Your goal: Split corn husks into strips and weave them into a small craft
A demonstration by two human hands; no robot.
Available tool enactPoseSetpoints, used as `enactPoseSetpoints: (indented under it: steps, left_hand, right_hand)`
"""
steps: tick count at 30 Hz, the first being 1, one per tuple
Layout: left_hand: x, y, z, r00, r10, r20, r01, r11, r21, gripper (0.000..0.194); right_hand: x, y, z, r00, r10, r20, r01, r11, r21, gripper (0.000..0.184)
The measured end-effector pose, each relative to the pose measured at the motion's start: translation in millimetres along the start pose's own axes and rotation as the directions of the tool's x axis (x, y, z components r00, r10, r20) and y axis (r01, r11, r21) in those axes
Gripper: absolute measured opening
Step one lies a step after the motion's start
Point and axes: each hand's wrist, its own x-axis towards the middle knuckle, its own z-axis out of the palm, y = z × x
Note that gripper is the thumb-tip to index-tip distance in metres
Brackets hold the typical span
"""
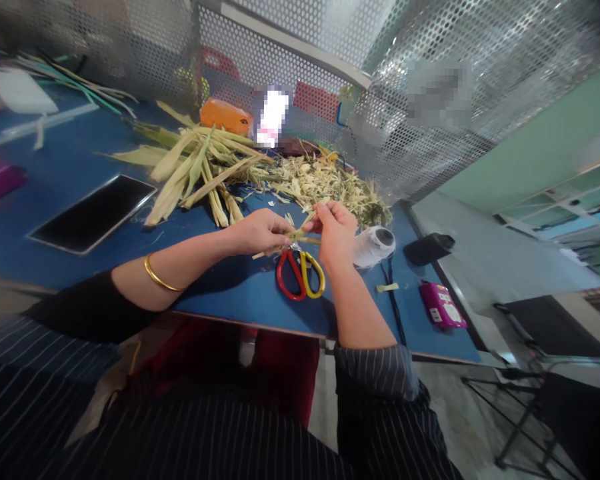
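Note:
Between my two hands is a small piece of folded corn husk [300, 233], pale green and yellow. My left hand [264, 231] pinches its left side, thumb and fingers pressed together. My right hand [336, 227] pinches a strip of it from the right, fingers curled. Just below lie scissors [303, 277] with one red and one yellow handle; their blades are partly hidden under the husk. A spool of white thread [375, 247] is right beside my right wrist. Whole corn husks [180, 167] lie in a heap beyond my left hand, and a pile of husk scraps [330, 180] lies behind both hands.
A dark-screened tablet [93, 213] lies left on the blue table [220, 283]. To the right are a black spool [429, 249], a black cord [394, 310] and a purple packet [443, 305]. An orange packet [225, 117] and a lit phone [273, 117] stand by the perforated metal screen [280, 47].

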Motion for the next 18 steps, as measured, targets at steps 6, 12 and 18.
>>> enactPoseSetpoints:
  steps: [6,12,18]
  left_hand:
    - [0,3,1.5,1.000,-0.026,-0.014,0.026,0.999,0.031,0.029]
    - [0,2,8.9,0.994,-0.004,-0.107,0.023,0.984,0.178,0.037]
    - [-1,3,7.9,0.990,-0.084,-0.114,0.078,0.995,-0.054,0.018]
  right_hand:
    - [-2,-2,0,0.989,-0.084,0.118,0.092,0.994,-0.057,0.027]
    - [-11,-4,4,0.931,-0.171,0.321,0.204,0.977,-0.070,0.023]
    - [-9,-4,0,0.914,-0.298,0.274,0.357,0.913,-0.197,0.022]
